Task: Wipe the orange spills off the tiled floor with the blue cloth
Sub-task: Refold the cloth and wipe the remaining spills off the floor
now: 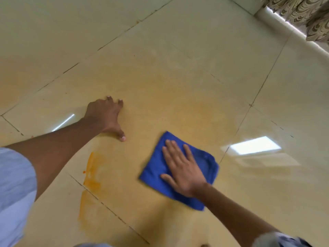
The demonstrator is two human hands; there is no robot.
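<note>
The blue cloth (179,171) lay folded flat on the tiled floor (195,50), right of centre in the head view, with the right hand (183,168) pressed on top of it, fingers straight and slightly spread, gripping nothing. The cloth's edges were blurred, which suggested a wiping stroke under way.

The job looked only partly done. A dense orange streak (92,172) sat well to the left of the cloth, just above a grout line, with a fainter orange patch (87,209) below that line; neither appeared to have been touched. A small orange-red speck (84,172) lay beside the streak. A broad, thin orange haze (178,97) covered the tile beyond and around the cloth, and a similar tint showed at the far left, so a good deal of floor was likely still to be wiped.

The left hand (106,116) was planted on the floor beyond the streak, thumb spread wide with its tip on the tile and fingertips down, holding nothing. A light blue sleeve (16,184) showed at the lower left, and a patterned curtain (306,13) hung at the upper right.

No brand, label or writing was legible anywhere.
</note>
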